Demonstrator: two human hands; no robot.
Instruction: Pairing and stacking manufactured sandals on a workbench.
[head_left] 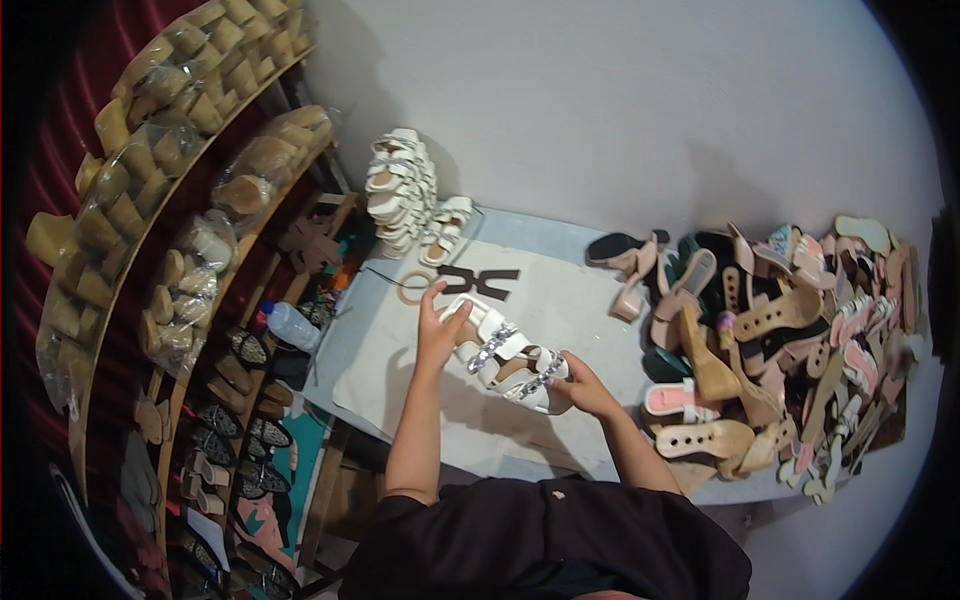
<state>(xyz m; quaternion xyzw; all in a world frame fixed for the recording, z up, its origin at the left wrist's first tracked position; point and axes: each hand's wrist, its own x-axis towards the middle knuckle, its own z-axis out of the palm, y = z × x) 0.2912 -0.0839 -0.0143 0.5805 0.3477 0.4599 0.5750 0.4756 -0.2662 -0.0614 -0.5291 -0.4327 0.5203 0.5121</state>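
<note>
Two bare hands, one item between them: white strappy footwear with glittering, stone-set bands [492,348], held over the desk [568,234] (one sandal or two overlapping, cannot tell). Left hand [438,335]: grip clamped on the upper-left end. Right hand [585,388]: grip clamped on the lower-right end. Bands counted: two, faceted, silvery.

Just beyond the left hand: two flat, dark, notched cut pieces [489,287], smooth-edged; one thin tan ring [413,288]. All on a creased white sheet [575,300].

Far left corner: one tall stack of white sandals [400,185], layers too tangled to count. Right side: heaped mixed shoes and soles [765,310], many, uncounted. One clear plastic bottle with a blue cap [293,326], left of desk.
</note>
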